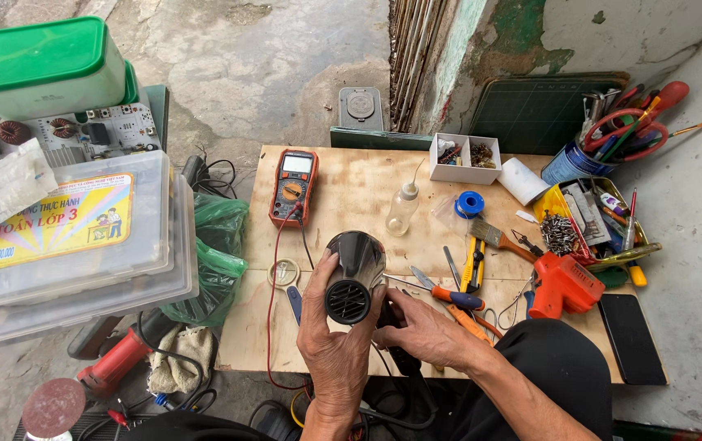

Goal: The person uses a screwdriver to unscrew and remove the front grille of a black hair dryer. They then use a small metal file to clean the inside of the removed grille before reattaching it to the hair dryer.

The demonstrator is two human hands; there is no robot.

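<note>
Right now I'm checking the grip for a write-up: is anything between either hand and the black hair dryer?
Nothing visible. The left hand wraps the hair dryer barrel directly, thumb by the round grille. The right hand reaches to its handle below, though the contact itself is hidden. The multimeter and its leads lie apart on the wooden board.

Two hands, left hand [336,339] and right hand [423,328], both on one black hair dryer [352,273]. Beyond grip: one orange multimeter [294,186], one clear squeeze bottle [402,209], one white two-part box [465,158], one blue solder spool [470,203]. Right of grip: one orange soldering gun [561,284], one paintbrush [500,238], one black phone [631,336]. Left of grip: two green-lidded tubs [44,67], two stacked clear cases [73,245].
</note>
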